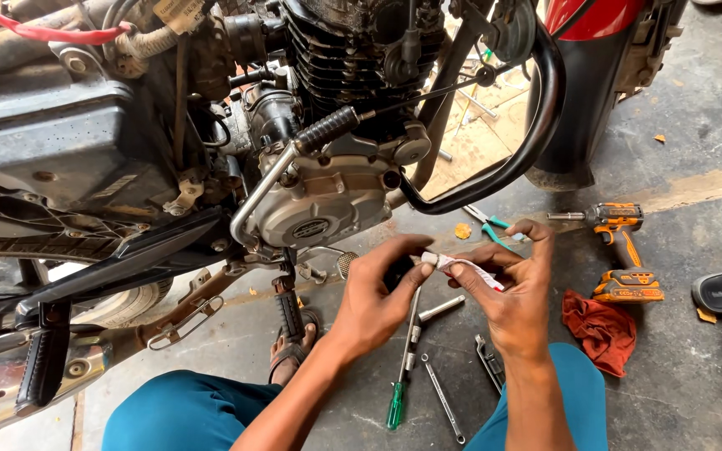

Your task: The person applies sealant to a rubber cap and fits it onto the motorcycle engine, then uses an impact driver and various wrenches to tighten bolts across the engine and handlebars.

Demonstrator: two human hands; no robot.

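Both hands meet low in front of the motorcycle engine (327,200), above the concrete floor (695,167). Right hand (507,288) is closed around a small white tube with red markings (470,269), which lies across its fingers with the nozzle end pointing left. Left hand (378,292) pinches that nozzle end between thumb and fingertips; what sits beneath its palm cannot be made out. On the floor just below the hands lie a green-handled screwdriver (396,401), a socket extension bar (440,309) and two flat wrenches (444,399). Green-handled pliers (490,225) lie beyond the right hand. An orange cordless impact driver (620,250) rests well to the right, with a red rag (602,327) beside it.
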